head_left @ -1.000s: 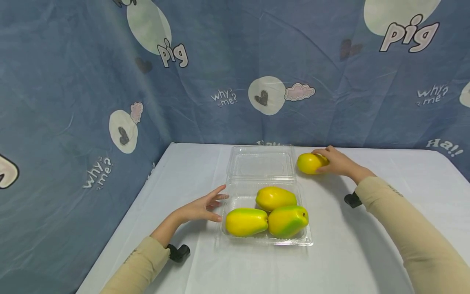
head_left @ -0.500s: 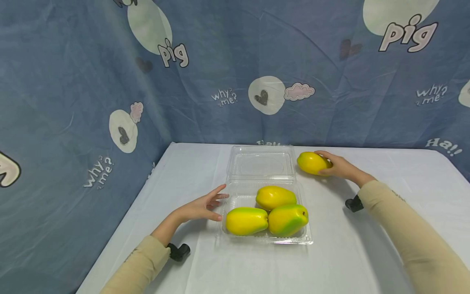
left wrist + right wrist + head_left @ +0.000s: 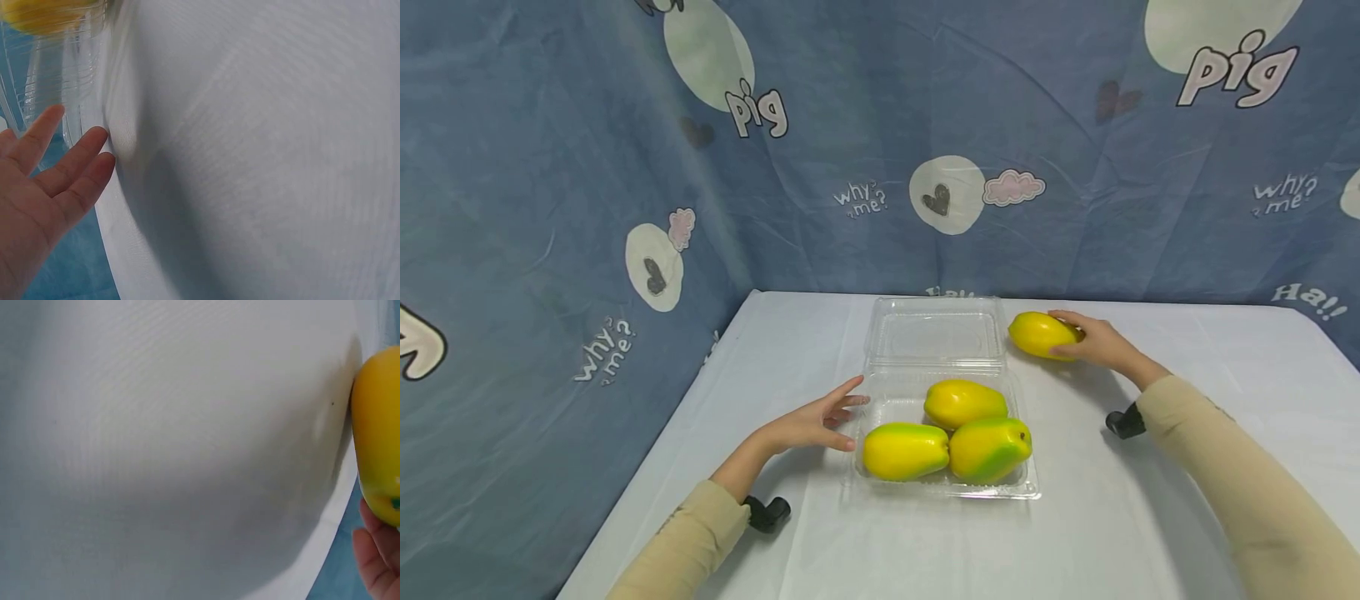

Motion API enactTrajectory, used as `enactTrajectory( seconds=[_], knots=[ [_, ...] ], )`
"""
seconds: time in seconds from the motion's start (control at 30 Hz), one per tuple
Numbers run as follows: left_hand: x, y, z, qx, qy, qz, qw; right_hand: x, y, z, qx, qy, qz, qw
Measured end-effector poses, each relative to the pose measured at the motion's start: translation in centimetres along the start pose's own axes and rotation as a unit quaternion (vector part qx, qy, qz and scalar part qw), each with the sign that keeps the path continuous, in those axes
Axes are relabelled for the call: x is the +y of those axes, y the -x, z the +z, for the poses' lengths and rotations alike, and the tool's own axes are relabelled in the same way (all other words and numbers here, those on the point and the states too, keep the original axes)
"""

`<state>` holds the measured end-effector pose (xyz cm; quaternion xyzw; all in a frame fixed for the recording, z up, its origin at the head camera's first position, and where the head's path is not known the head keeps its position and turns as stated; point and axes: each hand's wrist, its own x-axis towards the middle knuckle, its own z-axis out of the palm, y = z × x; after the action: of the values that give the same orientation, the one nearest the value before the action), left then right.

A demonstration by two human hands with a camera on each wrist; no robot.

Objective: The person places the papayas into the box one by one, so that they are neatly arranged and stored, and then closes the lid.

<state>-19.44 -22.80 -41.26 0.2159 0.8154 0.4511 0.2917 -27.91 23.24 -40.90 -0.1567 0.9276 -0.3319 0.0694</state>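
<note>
As the right hand (image 3: 1097, 342) curls round one end of a glossy yellow oval fruit (image 3: 1037, 334) beside the clear lid (image 3: 937, 333), the left hand (image 3: 805, 425) holds nothing, fingers spread by the ribbed plastic container (image 3: 57, 72). Only the right wrist view shows the green mark (image 3: 395, 504) at the fruit's end.

Yellow fruit (image 3: 1040, 335) at three o'clock in head view, one end hidden by right hand (image 3: 1097, 343), left hand (image 3: 31, 212) cut off at eight in left wrist view, clear box (image 3: 80, 59) cut off at ten
</note>
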Motion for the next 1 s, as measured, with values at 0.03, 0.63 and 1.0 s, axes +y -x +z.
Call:
enactTrajectory(
  seconds=[0.03, 0.63, 1.0],
  knots=[
    [0.0, 0.0, 0.0, -0.001, 0.001, 0.001, 1.0000, 0.0, 0.1, -0.1, 0.008, 0.006, 0.003, 0.9999],
    [-0.1, -0.2, 0.0, -0.004, -0.003, 0.006, 1.0000, -4.1, 1.5, -2.2, 0.080, 0.040, -0.021, 0.9957],
    [0.1, 0.0, 0.4, -0.002, -0.002, 0.002, 1.0000, -8.9, 2.7, -2.2, 0.062, 0.035, -0.069, 0.9951]
  ],
)
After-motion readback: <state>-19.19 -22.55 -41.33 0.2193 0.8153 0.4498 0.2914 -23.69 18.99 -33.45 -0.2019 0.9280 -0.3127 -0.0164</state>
